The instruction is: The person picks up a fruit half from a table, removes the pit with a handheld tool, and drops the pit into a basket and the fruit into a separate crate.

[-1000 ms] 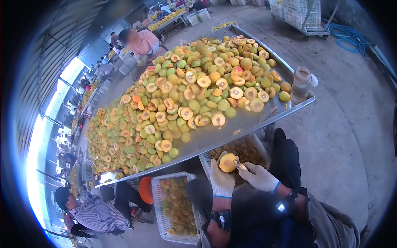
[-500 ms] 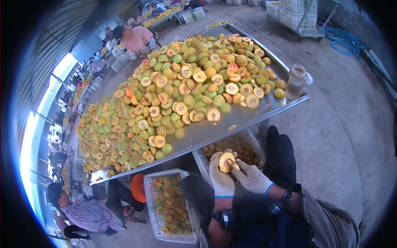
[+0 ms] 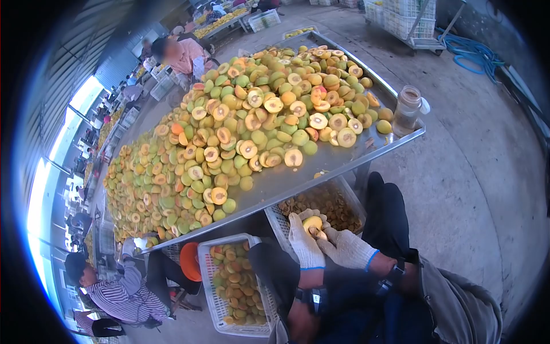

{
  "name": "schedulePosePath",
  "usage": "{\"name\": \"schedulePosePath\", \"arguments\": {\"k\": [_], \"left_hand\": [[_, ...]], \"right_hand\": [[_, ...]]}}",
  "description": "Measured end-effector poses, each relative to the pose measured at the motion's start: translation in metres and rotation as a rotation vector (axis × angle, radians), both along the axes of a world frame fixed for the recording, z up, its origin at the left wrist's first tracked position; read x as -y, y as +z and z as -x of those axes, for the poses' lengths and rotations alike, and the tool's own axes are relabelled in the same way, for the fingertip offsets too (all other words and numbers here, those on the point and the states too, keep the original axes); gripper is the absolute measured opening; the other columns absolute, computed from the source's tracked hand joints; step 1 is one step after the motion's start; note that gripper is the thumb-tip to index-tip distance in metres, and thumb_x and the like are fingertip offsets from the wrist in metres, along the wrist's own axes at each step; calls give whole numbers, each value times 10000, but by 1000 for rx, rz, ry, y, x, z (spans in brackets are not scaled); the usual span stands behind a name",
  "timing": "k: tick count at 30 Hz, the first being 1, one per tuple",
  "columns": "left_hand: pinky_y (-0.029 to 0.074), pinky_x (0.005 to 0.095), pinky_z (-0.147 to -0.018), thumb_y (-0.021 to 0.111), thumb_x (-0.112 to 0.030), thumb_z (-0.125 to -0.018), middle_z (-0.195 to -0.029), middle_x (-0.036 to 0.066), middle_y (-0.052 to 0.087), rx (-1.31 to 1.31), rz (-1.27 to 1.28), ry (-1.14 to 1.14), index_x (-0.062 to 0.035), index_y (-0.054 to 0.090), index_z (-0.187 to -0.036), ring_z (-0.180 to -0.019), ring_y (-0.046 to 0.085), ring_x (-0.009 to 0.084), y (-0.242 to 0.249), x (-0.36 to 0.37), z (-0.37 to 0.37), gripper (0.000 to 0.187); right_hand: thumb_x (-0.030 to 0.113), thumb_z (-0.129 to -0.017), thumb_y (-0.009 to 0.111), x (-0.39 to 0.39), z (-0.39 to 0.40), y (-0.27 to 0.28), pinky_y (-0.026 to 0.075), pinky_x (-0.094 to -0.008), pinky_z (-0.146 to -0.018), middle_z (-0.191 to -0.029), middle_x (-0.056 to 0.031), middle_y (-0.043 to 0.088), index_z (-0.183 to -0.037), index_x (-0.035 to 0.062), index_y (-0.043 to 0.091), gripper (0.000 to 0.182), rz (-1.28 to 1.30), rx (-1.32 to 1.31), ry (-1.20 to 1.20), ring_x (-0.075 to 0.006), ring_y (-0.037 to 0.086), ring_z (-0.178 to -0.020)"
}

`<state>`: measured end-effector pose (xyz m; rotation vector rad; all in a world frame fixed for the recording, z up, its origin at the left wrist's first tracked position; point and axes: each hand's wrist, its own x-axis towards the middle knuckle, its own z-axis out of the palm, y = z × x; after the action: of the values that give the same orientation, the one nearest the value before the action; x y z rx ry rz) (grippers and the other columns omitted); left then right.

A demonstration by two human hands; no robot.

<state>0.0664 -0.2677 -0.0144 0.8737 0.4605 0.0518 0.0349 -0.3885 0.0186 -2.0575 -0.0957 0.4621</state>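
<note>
Both my hands wear pale knitted gloves with blue cuffs and meet above a crate below the table edge. My left hand (image 3: 305, 243) is closed around a yellow peach half (image 3: 312, 222), its cut side facing up. Against that cut face press the fingers of my right hand (image 3: 348, 247), closed on a small pitting tool that is almost hidden by the fingers and fruit. Beneath, a white crate (image 3: 275, 222) holds brown peach pits (image 3: 338, 210). In front, a metal table (image 3: 258, 198) bears a large heap of halved peaches (image 3: 246, 123), green, yellow and orange.
A white basket (image 3: 204, 275) of peach halves stands left of my knee, beside an orange bowl (image 3: 189, 262). A clear jar (image 3: 407, 112) stands at the table's right corner. A co-worker in stripes (image 3: 123, 295) sits at left; another in pink (image 3: 186, 57) works across the table.
The peach half has tilted in my left hand, and my right fingers have moved further over its cut face. The co-worker across the table has straightened; the one at left has raised an arm.
</note>
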Motion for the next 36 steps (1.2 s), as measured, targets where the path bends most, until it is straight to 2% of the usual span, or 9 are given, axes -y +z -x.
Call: {"name": "schedulePosePath", "arguments": {"k": [8,10,11,13,14,16,26,32,36], "left_hand": [[580,365,-608,495,-485,-1078,-833,186,724,6,-163,-51,58,691,-962,-690,703,278,-4,-8,-2,589],[583,368,-625,483,-509,-1074,-794,185,726,67,-229,-138,58,710,-904,-680,702,277,-4,-11,-2,635],[583,368,-625,483,-509,-1074,-794,185,726,65,-233,-139,58,710,-904,-680,702,277,-6,-13,-3,635],[585,377,-640,473,-507,-1077,-786,185,726,160,-208,-195,56,717,-900,-681,704,279,-12,-16,-6,638],[585,377,-640,473,-507,-1077,-786,185,726,159,-210,-198,56,717,-900,-681,704,279,-13,-16,-6,638],[583,381,-652,474,-496,-1078,-785,181,725,222,-171,-255,42,715,-895,-685,704,284,-13,-16,-6,617],[576,388,-636,413,-533,-1083,-778,166,706,-26,-77,-225,-7,677,-856,-667,682,284,-3,-6,-9,631],[579,402,-641,401,-542,-1086,-879,185,712,-64,74,-263,5,656,-1012,-708,690,301,-8,-10,-11,608],[584,420,-762,404,-519,-1092,-1019,203,700,53,187,-154,5,634,-1110,-857,693,326,-7,-19,-11,572]], "right_hand": [[404,-1058,529,2,5,-37,531,-552,-702,-906,-306,709,-1247,-17,630,473,-162,73,45,-478,697,-739],[439,-1064,534,-2,5,-48,520,-443,-602,-813,-154,723,-1161,15,666,455,-307,124,41,-303,661,-600],[439,-1064,534,0,5,-52,520,-443,-602,-813,-154,723,-1161,15,666,455,-311,123,39,-303,661,-600],[559,-1047,522,6,1,-31,451,-321,-473,-676,-43,618,-972,59,660,524,-452,-432,32,-173,577,-509],[559,-1047,522,9,0,-25,451,-321,-473,-676,-43,618,-972,59,660,524,-455,-432,29,-173,577,-509],[604,-1044,507,13,-2,-17,336,-214,-417,-649,60,488,-908,121,623,514,-542,-601,70,-38,443,-494],[629,-1026,535,28,-10,-24,299,-209,-392,-635,74,464,-899,146,594,503,-670,-718,157,-35,414,-474],[530,-1084,483,31,-13,-16,238,-206,-387,-627,102,394,-892,176,539,407,-764,-853,193,-15,327,-466],[494,-1103,466,39,-9,-28,252,-211,-373,-619,88,401,-917,136,552,412,-967,-877,163,-21,331,-447]]}}
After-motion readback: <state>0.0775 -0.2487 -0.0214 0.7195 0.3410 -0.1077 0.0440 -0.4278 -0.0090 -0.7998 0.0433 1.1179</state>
